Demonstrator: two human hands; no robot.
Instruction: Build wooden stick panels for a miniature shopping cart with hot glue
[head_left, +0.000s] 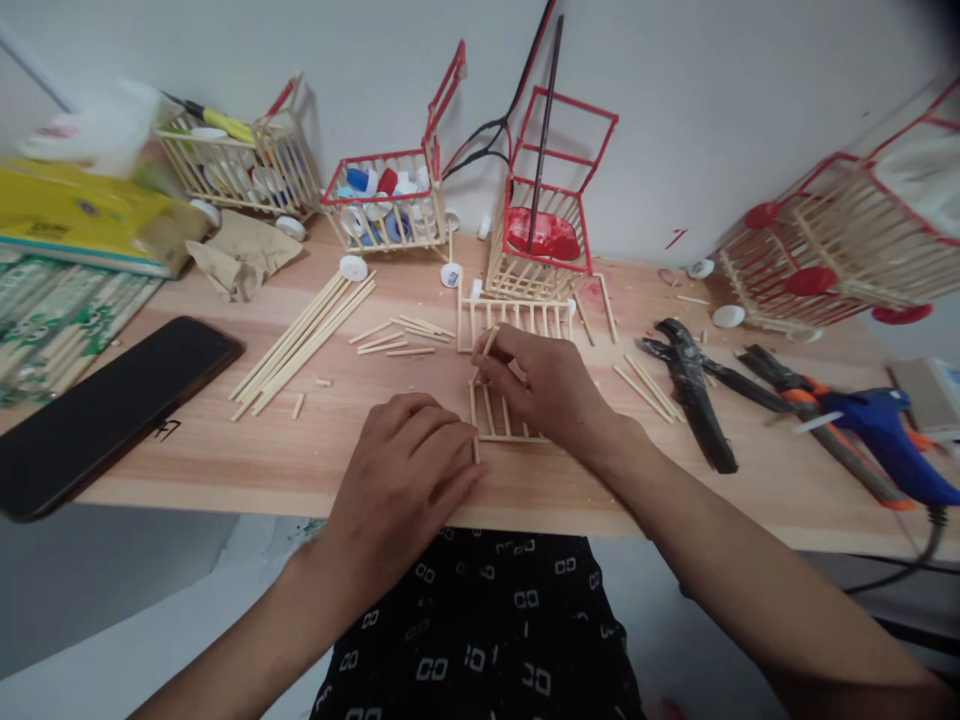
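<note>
A small ladder-like frame of wooden sticks lies flat near the table's front edge. My left hand is closed at its left end, with the fingertips on the protruding end of a side stick. Over the frame, my right hand pinches a short wooden stick between thumb and fingers, tilted upward. The right hand hides part of the frame's far side and right end. Just behind it lies another slatted stick panel. Short cut sticks are scattered to the left of that panel.
Long sticks and a black phone lie to the left. Right are black-handled cutters, orange-grey pliers and a blue glue gun. Along the wall stand several miniature stick carts, including a red-trimmed one.
</note>
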